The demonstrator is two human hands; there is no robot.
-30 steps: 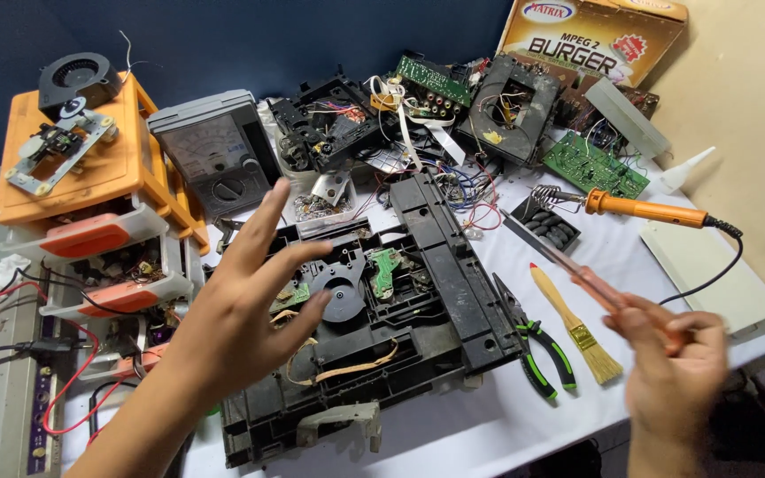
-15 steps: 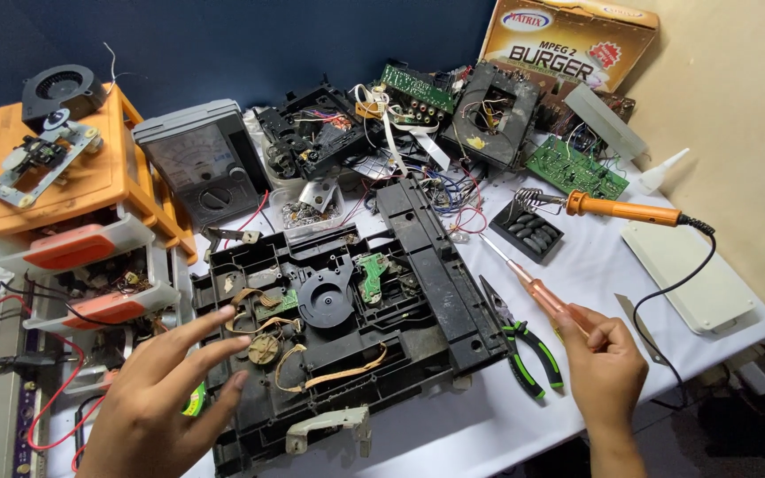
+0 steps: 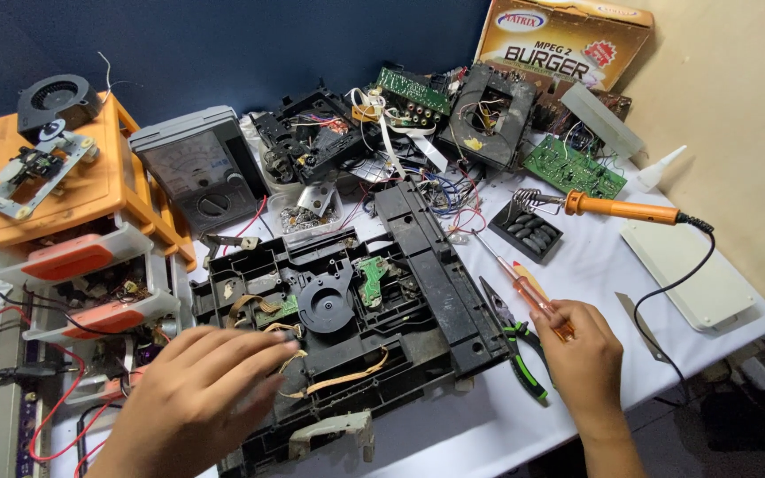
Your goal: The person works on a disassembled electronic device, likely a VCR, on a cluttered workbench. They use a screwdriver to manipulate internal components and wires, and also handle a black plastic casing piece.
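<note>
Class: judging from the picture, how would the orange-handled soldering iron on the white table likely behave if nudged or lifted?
The soldering iron looks stiff and slender, with a round handle, so it may roll. Its black cord trails off and would probably tug.

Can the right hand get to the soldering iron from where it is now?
Probably yes. The right hand already grips an orange screwdriver, so it would have to put that down first. The soldering iron lies uncovered on the white table beyond it, with nothing stacked between.

Black disc-drive chassis [image 3: 347, 310] lies flat, gutted — orange-handled screwdriver [image 3: 524, 288] angled just beside its right edge.
</note>
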